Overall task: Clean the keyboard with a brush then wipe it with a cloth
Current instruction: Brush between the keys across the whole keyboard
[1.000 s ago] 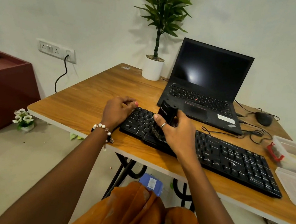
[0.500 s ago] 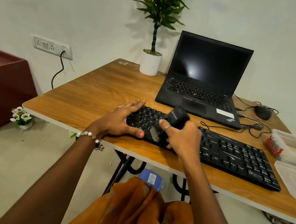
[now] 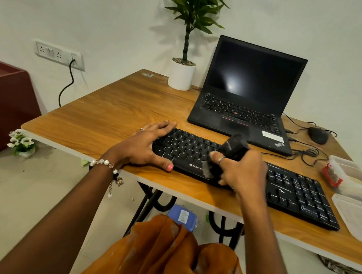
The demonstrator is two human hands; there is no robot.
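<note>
A long black keyboard lies along the front edge of the wooden table. My right hand grips a black brush over the keyboard's middle; its grey bristles touch the front rim near the logo. My left hand rests flat on the keyboard's left end, fingers straight, thumb along the front edge. No cloth is visible.
Behind the keyboard stands an open black laptop, with a white potted plant to its left. A mouse and tangled cables lie at the right. Clear plastic containers sit at the table's right edge. A maroon cabinet is on the left.
My left hand went from curled at the keyboard's corner to flat on its left end. The brush has tilted and swept toward the keyboard's front rim.
</note>
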